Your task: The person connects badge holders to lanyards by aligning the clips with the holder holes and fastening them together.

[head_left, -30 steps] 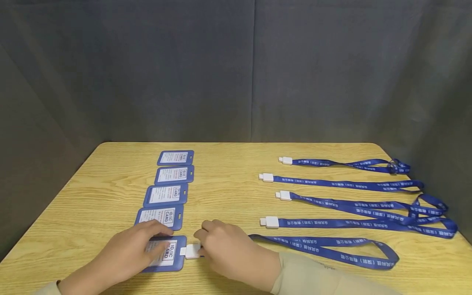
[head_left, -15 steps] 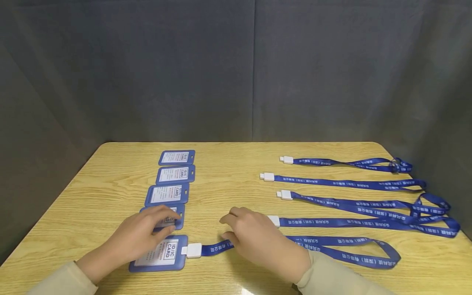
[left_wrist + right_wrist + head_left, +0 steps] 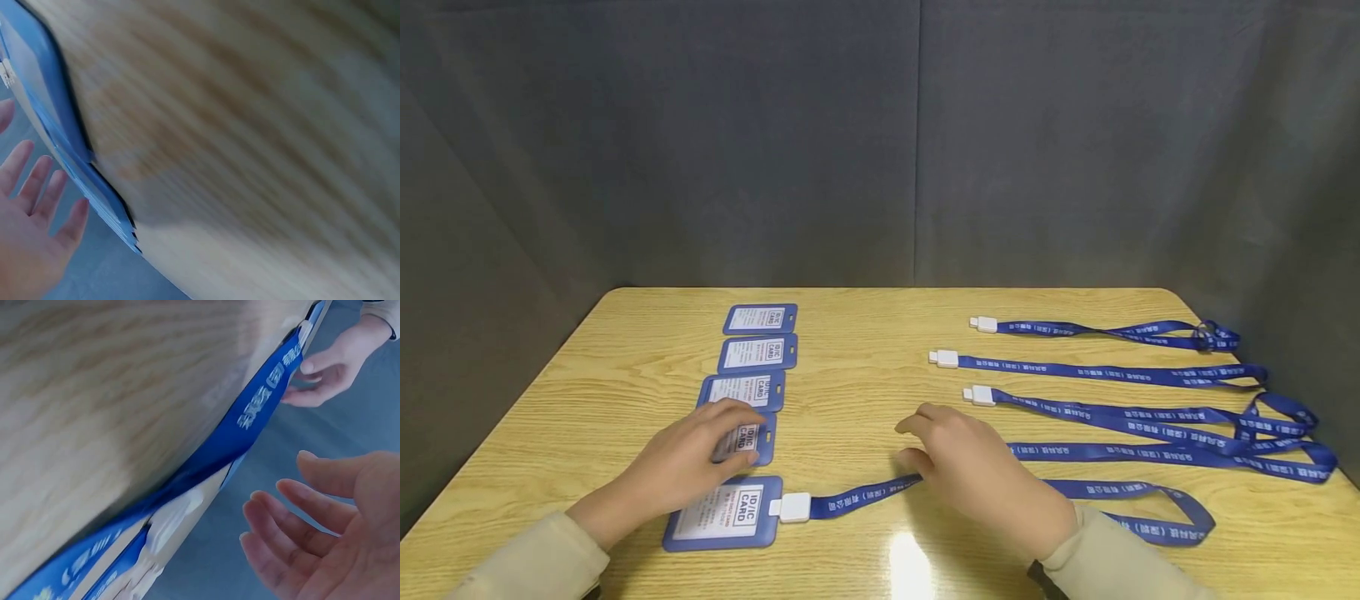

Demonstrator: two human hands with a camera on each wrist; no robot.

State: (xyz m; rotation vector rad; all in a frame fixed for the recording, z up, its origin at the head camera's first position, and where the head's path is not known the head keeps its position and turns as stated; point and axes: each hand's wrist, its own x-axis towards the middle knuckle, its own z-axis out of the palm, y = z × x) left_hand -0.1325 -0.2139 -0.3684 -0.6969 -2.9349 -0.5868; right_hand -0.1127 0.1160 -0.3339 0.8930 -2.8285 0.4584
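Observation:
The nearest blue badge holder (image 3: 722, 518), with an ID/IC card, lies flat with its slot end joined to the white clip (image 3: 795, 507) of a blue lanyard (image 3: 853, 502). My left hand (image 3: 692, 454) hovers over the second-nearest badge holder (image 3: 765, 448), fingers loosely bent and holding nothing. In the left wrist view that hand (image 3: 37, 219) stands apart from the holders' blue edges (image 3: 59, 100). Above the joined lanyard's strap is my right hand (image 3: 973, 471), relaxed, also holding nothing. It covers the clip of the second-nearest lanyard (image 3: 1120, 452). The right wrist view shows its fingers (image 3: 275, 556) free of the strap (image 3: 256, 415).
Several more badge holders (image 3: 741, 390) run in a column toward the table's far edge. Loose lanyards with white clips (image 3: 980, 395) lie in rows at the right, some straps crossing. Dark curtains (image 3: 775, 150) surround the wooden table (image 3: 865, 392).
The right hand has let go near the white clip and moved right along the strap. My left hand has lifted off the nearest badge holder and moved slightly away from me.

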